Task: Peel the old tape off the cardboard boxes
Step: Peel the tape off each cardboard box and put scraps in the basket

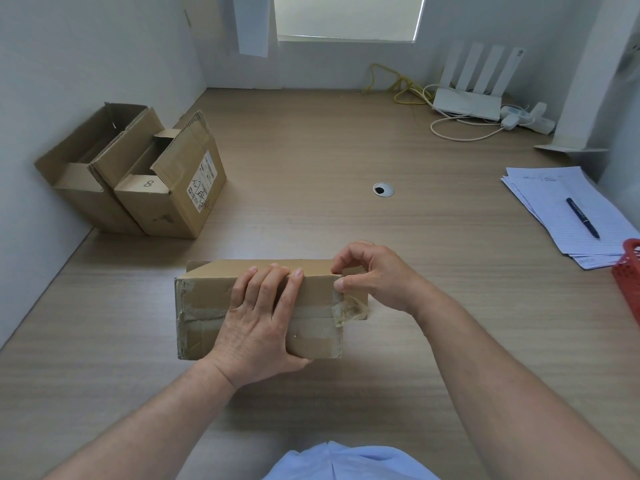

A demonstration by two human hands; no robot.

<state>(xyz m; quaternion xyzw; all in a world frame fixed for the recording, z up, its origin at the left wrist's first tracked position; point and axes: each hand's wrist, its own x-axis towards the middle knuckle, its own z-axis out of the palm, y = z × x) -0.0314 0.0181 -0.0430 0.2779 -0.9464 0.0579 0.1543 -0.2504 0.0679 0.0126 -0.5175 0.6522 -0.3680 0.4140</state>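
- The left hand (258, 327) is lying flat over the near face of the cardboard box (204, 306), covering the tape band (311, 315) beneath its palm and fingers (273, 289).
- The right hand (374, 278) is masking the box's far right corner; behind its fingertips, where the loose tape flap (351, 311) is attached cannot be told.
- Beyond the fingers, the far side of the box is facing away.
- The printed label (204, 183) on the open boxes (138, 174) is too small to read.
- The red basket (628, 271) is being cut off by the right edge.
- Writing on the papers (568, 209) is illegible.
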